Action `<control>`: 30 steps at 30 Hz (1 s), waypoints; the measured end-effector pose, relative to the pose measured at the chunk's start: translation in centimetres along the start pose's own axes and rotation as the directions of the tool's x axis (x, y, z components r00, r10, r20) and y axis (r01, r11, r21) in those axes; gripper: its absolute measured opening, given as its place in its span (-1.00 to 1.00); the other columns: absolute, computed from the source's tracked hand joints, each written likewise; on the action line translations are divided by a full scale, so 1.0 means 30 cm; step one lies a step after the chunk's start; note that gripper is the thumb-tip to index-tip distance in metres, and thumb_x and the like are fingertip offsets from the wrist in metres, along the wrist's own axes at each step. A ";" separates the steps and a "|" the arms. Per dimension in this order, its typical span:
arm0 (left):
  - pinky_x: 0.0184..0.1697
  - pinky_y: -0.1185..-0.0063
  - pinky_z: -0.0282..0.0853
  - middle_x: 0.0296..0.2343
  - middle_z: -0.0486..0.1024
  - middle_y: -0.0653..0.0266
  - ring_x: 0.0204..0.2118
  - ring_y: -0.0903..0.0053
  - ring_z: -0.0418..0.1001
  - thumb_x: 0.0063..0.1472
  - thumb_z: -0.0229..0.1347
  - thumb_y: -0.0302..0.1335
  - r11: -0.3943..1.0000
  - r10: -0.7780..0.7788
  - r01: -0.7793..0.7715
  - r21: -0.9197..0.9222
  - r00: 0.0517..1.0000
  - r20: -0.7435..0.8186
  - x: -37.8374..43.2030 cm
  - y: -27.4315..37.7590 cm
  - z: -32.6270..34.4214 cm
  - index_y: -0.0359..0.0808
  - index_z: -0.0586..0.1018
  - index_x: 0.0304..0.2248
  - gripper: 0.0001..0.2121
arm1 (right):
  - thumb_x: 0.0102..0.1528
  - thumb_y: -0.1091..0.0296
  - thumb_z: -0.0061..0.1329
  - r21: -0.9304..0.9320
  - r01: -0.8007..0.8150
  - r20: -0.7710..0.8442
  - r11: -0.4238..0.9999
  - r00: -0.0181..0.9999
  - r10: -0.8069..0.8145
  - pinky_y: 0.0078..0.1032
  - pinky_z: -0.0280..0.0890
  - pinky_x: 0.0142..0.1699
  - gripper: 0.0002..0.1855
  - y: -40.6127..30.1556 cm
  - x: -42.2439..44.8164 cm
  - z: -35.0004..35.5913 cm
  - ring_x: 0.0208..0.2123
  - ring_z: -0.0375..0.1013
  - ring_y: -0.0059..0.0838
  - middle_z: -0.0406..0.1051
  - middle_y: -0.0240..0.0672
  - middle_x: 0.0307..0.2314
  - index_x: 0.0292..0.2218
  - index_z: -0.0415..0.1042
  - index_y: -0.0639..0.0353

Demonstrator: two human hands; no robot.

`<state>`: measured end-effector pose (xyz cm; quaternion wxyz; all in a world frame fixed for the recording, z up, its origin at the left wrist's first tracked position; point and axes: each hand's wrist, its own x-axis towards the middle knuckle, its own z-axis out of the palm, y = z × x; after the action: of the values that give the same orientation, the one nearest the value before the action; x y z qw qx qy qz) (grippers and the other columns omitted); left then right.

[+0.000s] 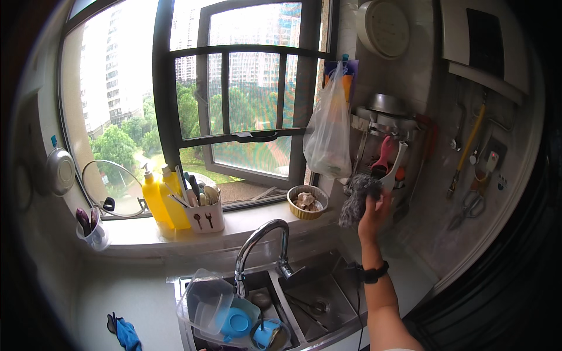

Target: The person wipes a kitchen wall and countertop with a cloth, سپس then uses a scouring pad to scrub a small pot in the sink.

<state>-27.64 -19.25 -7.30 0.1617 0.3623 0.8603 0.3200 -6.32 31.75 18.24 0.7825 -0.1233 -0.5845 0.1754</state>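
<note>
My right hand point(376, 213) is raised beside the utensil rack point(393, 127), its fingers around a grey fluffy cleaning cloth point(354, 204); part of the grip is blurred. A pink-handled peeler point(383, 151) and a white utensil point(397, 162) hang just above that hand. My left hand is out of view. Below, the left sink basin holds a clear plastic container point(206, 302), an upturned blue bowl point(237, 322) and a blue cup point(267, 334). Chopsticks point(307, 309) lie in the right basin point(338, 298).
A chrome faucet point(263, 228) arches over the sink. The windowsill carries yellow pump bottles point(158, 202), a white cutlery holder point(206, 217) and a gold-coloured bowl of ginger-like pieces point(307, 202). A plastic bag point(329, 131) hangs beside the window. A blue cloth point(127, 335) lies on the left counter.
</note>
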 end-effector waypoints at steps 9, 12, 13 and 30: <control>-0.20 0.53 0.32 -0.22 0.41 0.04 -0.23 0.36 0.40 0.11 0.03 -0.52 0.924 -0.001 0.047 -0.380 0.993 0.122 0.069 0.361 -0.155 -0.38 0.27 -0.01 -0.57 | 0.11 0.31 -0.20 0.343 -0.844 0.641 0.414 0.532 0.553 -0.51 0.40 -0.38 -0.74 -0.146 -0.170 0.112 -0.50 0.45 -0.47 0.37 -0.26 -0.33 -0.17 0.17 0.20; -0.30 0.59 0.33 -0.31 0.45 0.15 -0.35 0.48 0.39 0.07 0.04 -0.56 0.685 0.256 -0.359 -0.634 0.933 -0.252 0.120 0.461 -0.102 -0.36 0.34 -0.07 -0.62 | 0.06 0.40 -0.12 0.245 -0.872 0.830 0.423 0.415 0.374 -0.56 0.33 -0.19 -0.72 -0.283 -0.318 0.168 -0.31 0.42 -0.48 0.36 -0.27 -0.28 -0.17 0.20 0.22; -0.29 0.53 0.35 -0.26 0.41 0.14 -0.30 0.43 0.39 0.06 0.07 -0.49 0.607 0.282 -0.339 -0.719 0.938 -0.204 0.143 0.524 -0.099 -0.31 0.27 -0.02 -0.54 | 0.04 0.43 -0.09 0.178 -0.845 0.867 0.504 0.377 0.326 -0.55 0.28 -0.11 -0.71 -0.327 -0.354 0.166 -0.23 0.39 -0.48 0.36 -0.28 -0.26 -0.18 0.22 0.23; -0.52 0.56 0.38 -0.40 0.40 0.20 -0.46 0.47 0.43 0.01 0.02 -0.63 0.354 0.239 0.061 -0.933 0.959 0.153 0.247 0.498 0.163 -0.35 0.24 -0.12 -0.61 | 0.04 0.39 -0.03 0.047 -0.568 0.827 0.822 0.484 0.287 -0.66 0.33 -0.26 -0.75 -0.365 -0.205 0.105 -0.36 0.41 -0.59 0.37 -0.25 -0.24 -0.22 0.40 0.25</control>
<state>-22.47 -3.78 -1.29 0.4328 0.2926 0.4764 0.7072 -9.49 19.18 18.13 0.3799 -0.0497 -0.7807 0.4936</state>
